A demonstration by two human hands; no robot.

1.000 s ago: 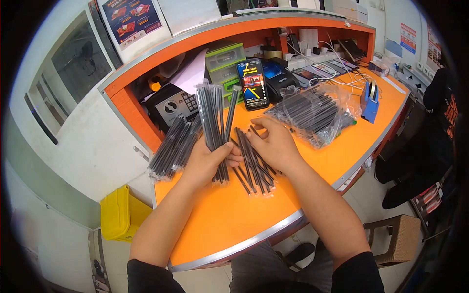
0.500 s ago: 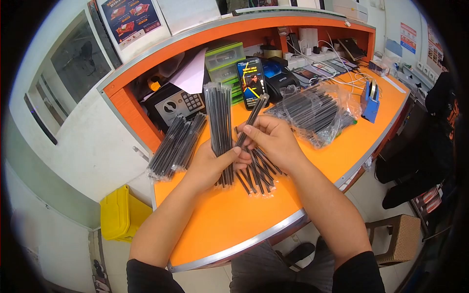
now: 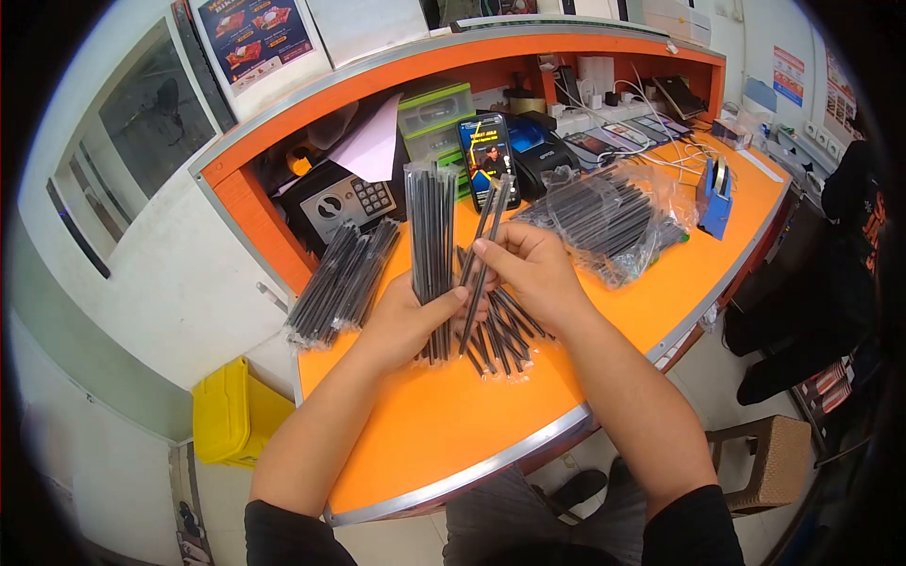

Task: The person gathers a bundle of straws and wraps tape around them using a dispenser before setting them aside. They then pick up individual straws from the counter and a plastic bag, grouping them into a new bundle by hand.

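Observation:
My left hand [image 3: 415, 316] is wrapped round an upright bundle of black straws [image 3: 433, 236] in clear wrappers. Close beside it, my right hand [image 3: 528, 269] pinches a few black straws [image 3: 490, 222] between thumb and fingers, their tops slightly fanned. Loose wrapped straws [image 3: 510, 340] lie spread on the orange table [image 3: 453, 415] beneath my hands. To the left, more bundles of black straws [image 3: 344, 283] rest on the table. A clear plastic bag [image 3: 618, 222] full of black straws lies to the right of my right hand.
A lit phone [image 3: 489, 160] stands at the back, near a safe [image 3: 344, 203] and green drawers [image 3: 434, 123]. A blue tape dispenser [image 3: 714, 198] and cables are at the right. A yellow bin [image 3: 236, 415] and a brown stool [image 3: 769, 462] stand on the floor. A person in dark clothes [image 3: 812, 283] is at far right.
The straws in my right hand are now more upright and visibly separated. The bundle in my left hand has shifted slightly to the right.

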